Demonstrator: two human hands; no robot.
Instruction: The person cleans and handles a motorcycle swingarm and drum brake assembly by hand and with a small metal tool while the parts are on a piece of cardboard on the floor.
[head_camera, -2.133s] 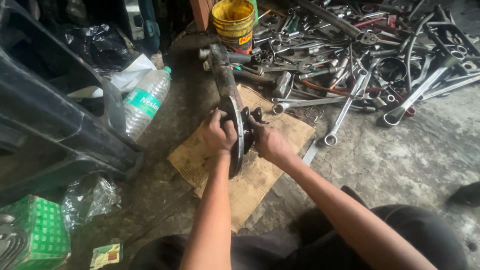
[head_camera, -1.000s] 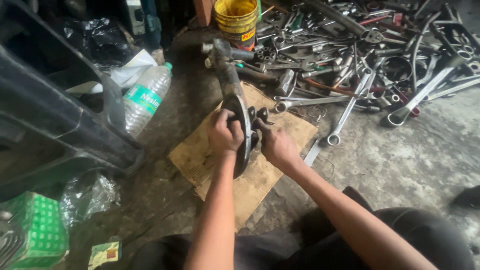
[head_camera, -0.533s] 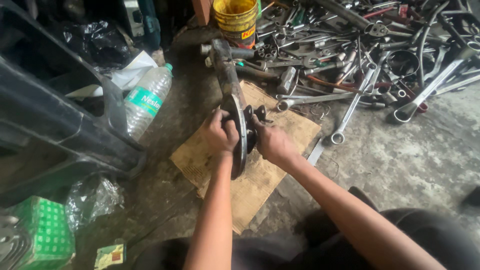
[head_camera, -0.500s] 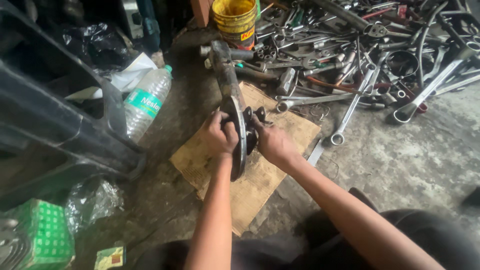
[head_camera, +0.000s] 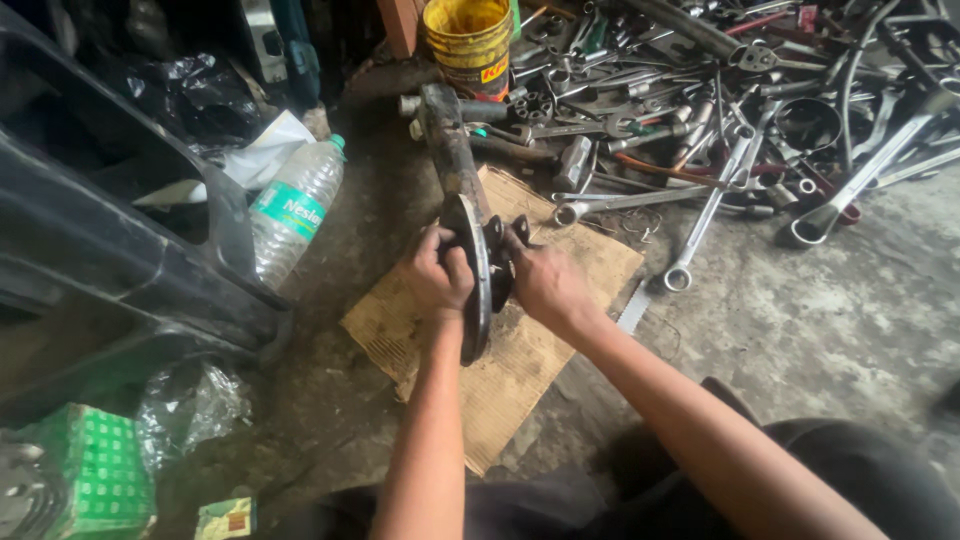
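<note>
At the far left sit a green patterned box (head_camera: 95, 470) and a crumpled clear bag (head_camera: 190, 405) beside a dark plastic panel (head_camera: 120, 240); a clear plastic bottle (head_camera: 295, 205) with a green cap lies on the concrete nearby, well apart from the work; on the flattened sheet of cardboard (head_camera: 560, 310) stands the grimy metal hub assembly (head_camera: 475, 265), its disc on edge and its long arm running away toward the yellow bucket (head_camera: 470, 40); the left hand (head_camera: 438, 272) is clamped on the disc's left face and rim, fingers curled over the edge, which looks a sound way to brace it upright; the right hand (head_camera: 545, 285) is closed on the studded flange on the disc's right side, fingertips hidden among the studs, so what exactly they pinch cannot be told; to work well here the person would likely keep the disc's lower edge planted on the cardboard, press evenly from both sides, and keep fingers clear of the rim's pinch points; to the right, a heap of spanners (head_camera: 720, 120) lies within reach.
</note>
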